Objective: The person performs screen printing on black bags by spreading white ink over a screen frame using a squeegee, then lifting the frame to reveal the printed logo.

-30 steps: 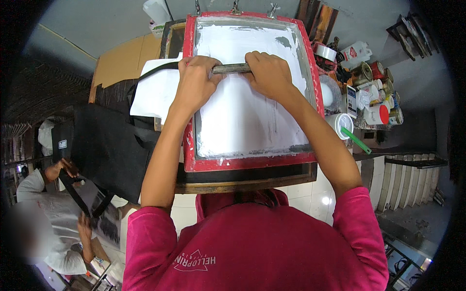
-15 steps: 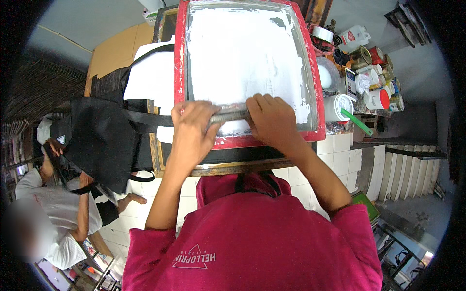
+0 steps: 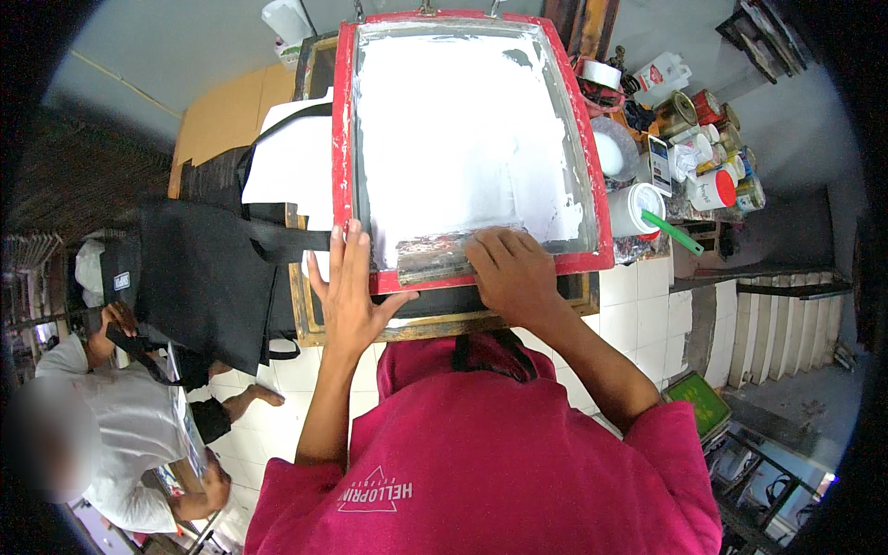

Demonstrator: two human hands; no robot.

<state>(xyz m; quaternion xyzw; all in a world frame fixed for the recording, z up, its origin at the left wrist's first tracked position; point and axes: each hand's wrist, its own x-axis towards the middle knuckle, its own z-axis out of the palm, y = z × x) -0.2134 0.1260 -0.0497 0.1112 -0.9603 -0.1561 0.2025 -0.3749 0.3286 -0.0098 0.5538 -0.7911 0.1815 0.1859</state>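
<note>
A screen printing frame [image 3: 344,139] with red edges lies in front of me, its mesh [image 3: 462,129] coated with white ink. Across the near end of the mesh rests a squeegee [image 3: 433,257], its worn blade smeared with ink. My right hand [image 3: 513,273] is closed over the squeegee's right end. At the frame's near left corner, my left hand [image 3: 350,294] is spread, fingers over the red edge and thumb stretched toward the squeegee. A black fabric bag [image 3: 208,287] hangs off to the left, its strap [image 3: 287,242] running under the frame.
Metal clamps [image 3: 425,7] stand at the frame's far edge. To the right are a white tub [image 3: 636,211] with a green-handled tool [image 3: 673,231], a phone [image 3: 659,165] and several paint cans [image 3: 678,113]. A co-worker [image 3: 125,416] sits at the left near the bag.
My left hand has let go of the squeegee and moved onto the frame's left corner, fingers spread. The squeegee has tilted back at the near end. The co-worker's lower arm has moved.
</note>
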